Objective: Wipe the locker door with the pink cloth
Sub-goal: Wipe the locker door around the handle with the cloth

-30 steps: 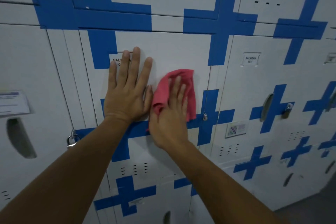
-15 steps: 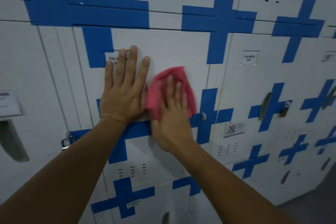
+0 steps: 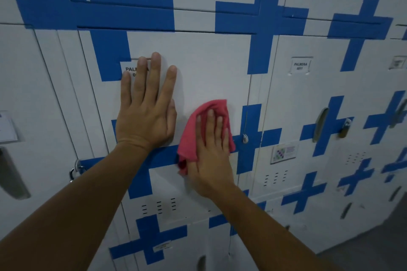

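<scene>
The white locker door [image 3: 209,68] with blue cross markings fills the middle of the view. My left hand [image 3: 146,114] lies flat against it with fingers straight, partly covering the name label [image 3: 130,70]. My right hand [image 3: 211,156] presses the pink cloth [image 3: 191,136] flat on the door with straight fingers, to the right of and slightly below my left hand. The cloth sticks out above the fingertips and on the thumb side. It lies just left of the door's small latch [image 3: 245,138].
Other lockers surround this door. A padlock [image 3: 74,171] hangs on the locker to the left, another padlock [image 3: 345,127] on the one to the right. Vent slots [image 3: 158,205] sit in the lower part of the door. Grey floor [image 3: 374,255] shows at bottom right.
My right hand has slid the pink cloth down and a little right on the door, opening a gap from my left hand. My left hand stays flat in place.
</scene>
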Action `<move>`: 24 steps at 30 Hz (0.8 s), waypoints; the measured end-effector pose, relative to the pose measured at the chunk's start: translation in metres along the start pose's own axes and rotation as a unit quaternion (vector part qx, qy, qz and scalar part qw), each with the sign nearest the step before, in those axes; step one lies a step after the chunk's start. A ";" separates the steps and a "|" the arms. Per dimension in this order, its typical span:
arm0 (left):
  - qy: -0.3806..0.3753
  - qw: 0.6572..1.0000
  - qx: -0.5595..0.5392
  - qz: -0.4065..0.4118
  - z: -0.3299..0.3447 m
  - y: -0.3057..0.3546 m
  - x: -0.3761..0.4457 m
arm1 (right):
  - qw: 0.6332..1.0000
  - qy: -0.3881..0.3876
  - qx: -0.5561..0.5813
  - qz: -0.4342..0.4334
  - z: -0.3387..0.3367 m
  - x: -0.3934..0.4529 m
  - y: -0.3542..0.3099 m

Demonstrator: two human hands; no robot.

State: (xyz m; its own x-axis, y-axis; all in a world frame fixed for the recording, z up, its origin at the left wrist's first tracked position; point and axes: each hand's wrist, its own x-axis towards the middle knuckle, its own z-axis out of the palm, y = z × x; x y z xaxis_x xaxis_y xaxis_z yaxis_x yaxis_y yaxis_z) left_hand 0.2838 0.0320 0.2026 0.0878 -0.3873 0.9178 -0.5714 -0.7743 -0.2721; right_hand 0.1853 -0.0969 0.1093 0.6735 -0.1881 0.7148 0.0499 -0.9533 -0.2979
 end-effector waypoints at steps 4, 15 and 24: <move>0.004 1.000 0.005 0.003 0.000 0.000 0.001 | 0.997 0.018 0.046 0.055 0.006 -0.016 0.023; -0.002 1.000 0.004 -0.002 -0.001 0.000 0.001 | 0.935 -0.007 0.214 0.282 0.033 -0.052 0.017; -0.021 1.000 -0.010 -0.008 -0.004 0.000 0.001 | 0.996 0.081 0.024 -0.022 -0.053 0.052 0.011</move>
State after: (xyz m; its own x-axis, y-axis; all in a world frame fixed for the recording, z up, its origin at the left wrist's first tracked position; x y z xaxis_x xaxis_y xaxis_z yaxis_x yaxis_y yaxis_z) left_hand 0.2808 0.0334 0.2043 0.1317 -0.3959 0.9088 -0.5853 -0.7710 -0.2510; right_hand 0.1817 -0.1299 0.1773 0.5418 -0.1863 0.8196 0.1146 -0.9497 -0.2916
